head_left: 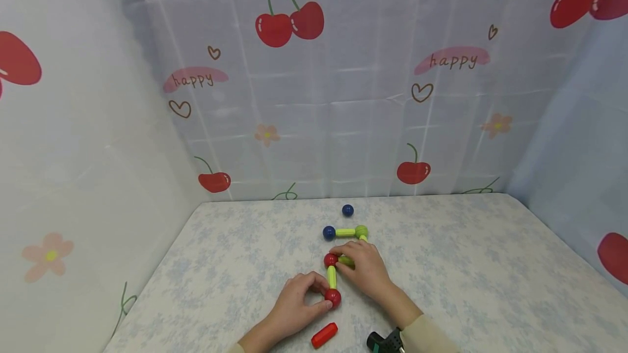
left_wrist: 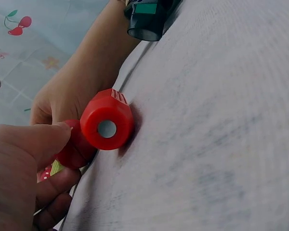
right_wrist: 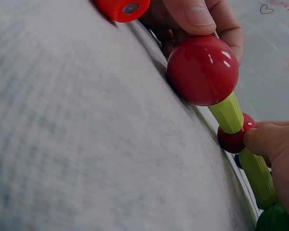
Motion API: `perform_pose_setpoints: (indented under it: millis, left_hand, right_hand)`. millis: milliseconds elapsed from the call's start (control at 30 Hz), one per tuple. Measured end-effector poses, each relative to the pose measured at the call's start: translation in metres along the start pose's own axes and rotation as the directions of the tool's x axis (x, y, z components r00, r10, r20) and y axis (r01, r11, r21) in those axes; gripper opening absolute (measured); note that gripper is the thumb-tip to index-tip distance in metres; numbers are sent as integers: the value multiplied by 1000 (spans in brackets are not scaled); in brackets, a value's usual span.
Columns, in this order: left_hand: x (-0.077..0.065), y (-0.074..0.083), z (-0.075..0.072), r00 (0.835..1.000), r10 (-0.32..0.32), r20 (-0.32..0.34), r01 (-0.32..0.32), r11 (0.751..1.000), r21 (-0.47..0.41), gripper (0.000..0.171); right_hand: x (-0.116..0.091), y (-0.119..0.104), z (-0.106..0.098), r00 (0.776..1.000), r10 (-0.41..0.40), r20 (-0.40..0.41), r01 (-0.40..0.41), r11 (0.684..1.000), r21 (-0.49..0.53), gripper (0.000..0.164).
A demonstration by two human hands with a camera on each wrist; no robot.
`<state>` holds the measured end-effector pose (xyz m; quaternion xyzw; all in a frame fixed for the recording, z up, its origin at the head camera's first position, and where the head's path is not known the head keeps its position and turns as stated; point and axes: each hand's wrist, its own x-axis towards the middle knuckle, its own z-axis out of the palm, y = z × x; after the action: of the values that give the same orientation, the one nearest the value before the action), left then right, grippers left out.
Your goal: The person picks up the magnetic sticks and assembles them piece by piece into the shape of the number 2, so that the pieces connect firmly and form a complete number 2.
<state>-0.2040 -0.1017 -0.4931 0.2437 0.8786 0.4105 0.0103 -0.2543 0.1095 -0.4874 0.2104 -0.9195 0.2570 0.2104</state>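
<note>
My left hand (head_left: pixel 298 304) pinches a red magnetic ball (head_left: pixel 333 298) between thumb and fingers, low over the table. A yellow-green magnetic rod (head_left: pixel 332 278) joins that ball to a second red ball (head_left: pixel 331 260). This second ball is pinched by my right hand (head_left: pixel 365 267). From it another yellow-green rod (right_wrist: pixel 258 178) runs to a green ball (right_wrist: pixel 274 219), seen in the right wrist view; in the head view my right hand hides that ball. Farther back, a light green ball (head_left: pixel 361 231) connects through a rod (head_left: pixel 345 232) to a blue ball (head_left: pixel 329 233).
A loose red rod (head_left: pixel 325 335) with a silvery end lies in front, near my left hand. Behind the chain sits a separate blue ball (head_left: pixel 348 210). A black wrist device (head_left: pixel 386 341) is by the right sleeve. Printed curtains (head_left: pixel 343 97) enclose the patterned table (head_left: pixel 466 266).
</note>
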Motion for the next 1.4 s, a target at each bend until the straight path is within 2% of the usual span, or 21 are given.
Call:
perform_pose_setpoints:
  millis: [333, 467, 700, 1067, 1167, 1400]
  left_hand:
    - [0, -1, 0, 999, 49, 4, -49, 999, 22, 24]
    - [0, -2, 0, 999, 39, 13, -39, 999, 16, 23]
    - [0, -2, 0, 999, 34, 21, -35, 999, 22, 23]
    - [0, -1, 0, 1000, 23, 15, -23, 1000, 8, 22]
    - [0, 0, -1, 1000, 14, 17, -14, 1000, 0, 22]
    - [0, 1, -1, 1000, 13, 25, -13, 1000, -4, 23]
  right_hand:
    - [0, -1, -1, 1000, 9, 10, -9, 1000, -6, 24]
    - [0, -1, -1, 1000, -1, -5, 1, 1000, -6, 25]
    - [1, -2, -2, 999, 26, 32, -26, 1000, -15, 25]
    - [1, -3, -3, 999, 27, 33, -26, 999, -18, 24]
    - [2, -3, -3, 998, 44, 44, -44, 999, 0, 24]
    - [2, 0, -4, 998, 66, 0, -66, 994, 88, 23]
